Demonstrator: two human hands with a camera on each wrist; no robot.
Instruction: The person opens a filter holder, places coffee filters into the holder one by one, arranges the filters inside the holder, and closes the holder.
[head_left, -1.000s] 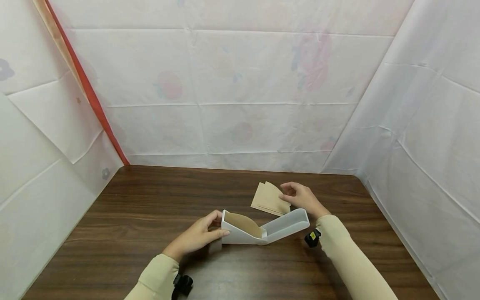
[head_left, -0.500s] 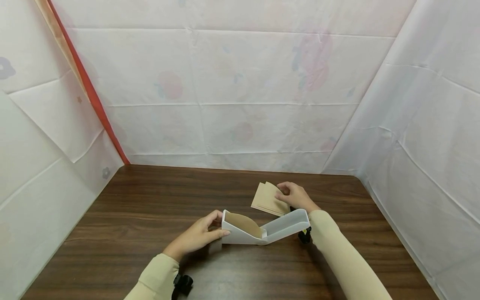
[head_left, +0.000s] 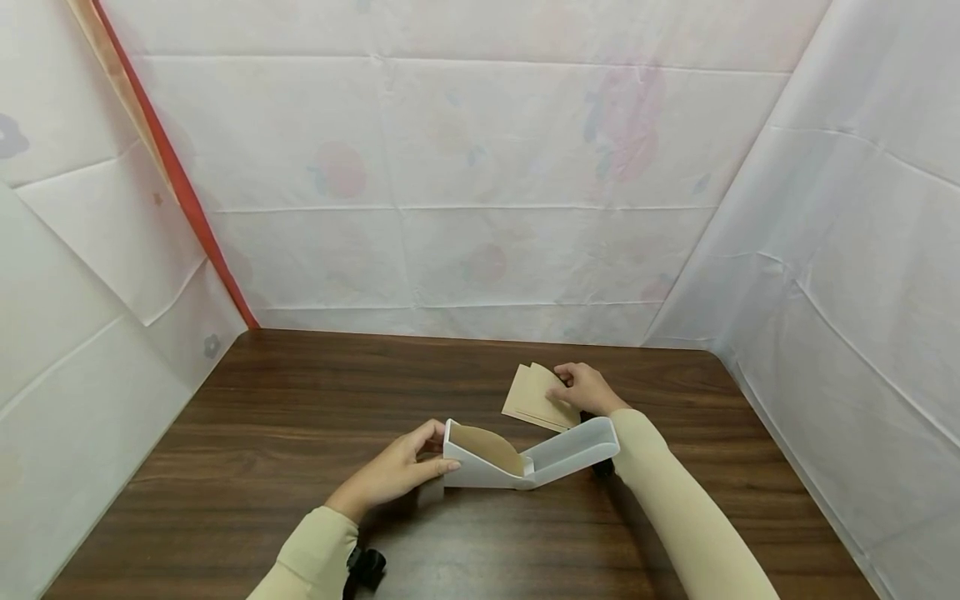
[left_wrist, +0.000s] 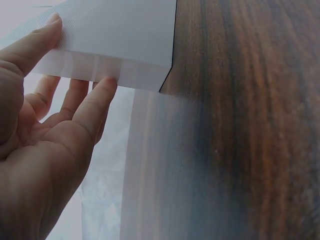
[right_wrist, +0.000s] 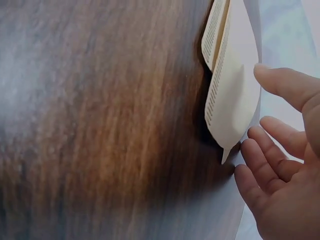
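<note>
A white coffee filter box (head_left: 480, 477) with its lid (head_left: 573, 452) swung out to the right stands on the table. Inside its left part are brown paper coffee filters (head_left: 487, 447). My left hand (head_left: 397, 468) holds the box's left end; in the left wrist view the thumb lies on one face and the fingertips on the end wall (left_wrist: 100, 67). Behind the lid lies a small stack of coffee filters (head_left: 538, 396) with crimped edges. My right hand (head_left: 588, 387) is at the stack's right edge, thumb on or just over the paper, the other fingers loosely bent beside it.
Everything stands on a dark wood-grain table (head_left: 315, 400). White patterned cloth (head_left: 480, 183) hangs behind it and at both sides, with a red strip (head_left: 187, 200) on the left. Each wrist wears a black camera, such as the left one (head_left: 366, 571).
My right hand has moved a little left, its thumb farther over the stack of coffee filters. The left hand, the box and the stack have stayed in place.
</note>
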